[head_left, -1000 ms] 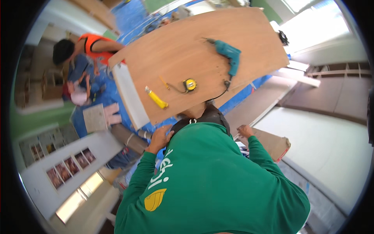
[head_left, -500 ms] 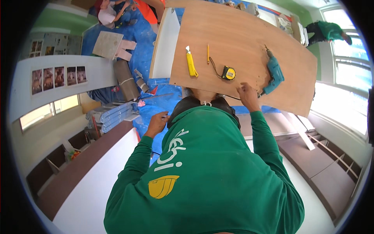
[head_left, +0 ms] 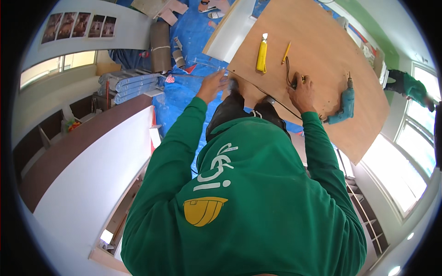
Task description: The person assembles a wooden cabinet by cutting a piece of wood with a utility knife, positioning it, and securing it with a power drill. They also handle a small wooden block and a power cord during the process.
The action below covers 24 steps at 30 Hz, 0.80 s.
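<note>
My right hand [head_left: 302, 95] rests over the plywood board with its fingers curled round a yellow-and-black tape measure [head_left: 303, 78], which they mostly hide. A dark strap runs from the tape measure toward a pencil [head_left: 286, 53]. Beside the near left corner of the plywood board [head_left: 317, 50] is my left hand [head_left: 214, 86], empty, its fingers stretched out; whether they touch the edge I cannot tell. A yellow utility knife [head_left: 262, 55] lies left of the pencil. To the right of my right hand, a teal power drill [head_left: 346, 105] lies on its side with its bit pointing away.
A dark cord [head_left: 285, 106] passes along the board's near edge. Blue sheeting [head_left: 184, 99] covers the floor at left, with a folded ladder [head_left: 138, 85] and a brown roll [head_left: 159, 46] on it. A person in green [head_left: 410, 85] is at the far right.
My right hand has gone from the board's near edge onto the tape measure and closed round it. My left hand has moved forward to the board's corner. The view has turned and shifted.
</note>
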Available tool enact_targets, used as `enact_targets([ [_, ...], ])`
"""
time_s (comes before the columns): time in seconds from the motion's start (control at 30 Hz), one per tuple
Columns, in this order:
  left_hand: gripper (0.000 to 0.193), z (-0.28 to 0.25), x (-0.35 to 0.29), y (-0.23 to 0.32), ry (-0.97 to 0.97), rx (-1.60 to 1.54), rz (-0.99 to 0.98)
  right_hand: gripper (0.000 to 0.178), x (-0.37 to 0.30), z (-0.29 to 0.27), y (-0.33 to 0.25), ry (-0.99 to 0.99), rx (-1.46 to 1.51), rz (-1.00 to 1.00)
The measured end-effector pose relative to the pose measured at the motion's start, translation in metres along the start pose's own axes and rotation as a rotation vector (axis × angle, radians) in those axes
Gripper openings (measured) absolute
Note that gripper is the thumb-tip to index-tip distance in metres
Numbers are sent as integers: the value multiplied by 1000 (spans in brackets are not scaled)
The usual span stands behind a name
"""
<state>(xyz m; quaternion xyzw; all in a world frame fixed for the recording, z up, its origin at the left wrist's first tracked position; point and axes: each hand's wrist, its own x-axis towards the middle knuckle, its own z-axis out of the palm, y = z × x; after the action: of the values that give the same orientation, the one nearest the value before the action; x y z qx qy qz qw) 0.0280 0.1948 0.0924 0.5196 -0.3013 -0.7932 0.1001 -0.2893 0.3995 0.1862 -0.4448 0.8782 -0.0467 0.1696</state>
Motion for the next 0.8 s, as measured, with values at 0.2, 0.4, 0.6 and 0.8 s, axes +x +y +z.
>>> enact_targets([
  [0.2, 61, 43, 23, -10, 205, -167, 80, 69, 5, 6, -1, -35, -1, 12],
  [0.4, 60, 48, 28, -18, 240, 36, 205, 64, 5, 11, -5, 22, -8, 29],
  [0.6, 80, 17, 38, -49, 130, 502, 378, 65, 11, 21, 0, -44, -26, 62],
  [0.8, 53, 14, 37, -60, 205, 462, 454, 69, 6, 12, -10, -19, -17, 27],
])
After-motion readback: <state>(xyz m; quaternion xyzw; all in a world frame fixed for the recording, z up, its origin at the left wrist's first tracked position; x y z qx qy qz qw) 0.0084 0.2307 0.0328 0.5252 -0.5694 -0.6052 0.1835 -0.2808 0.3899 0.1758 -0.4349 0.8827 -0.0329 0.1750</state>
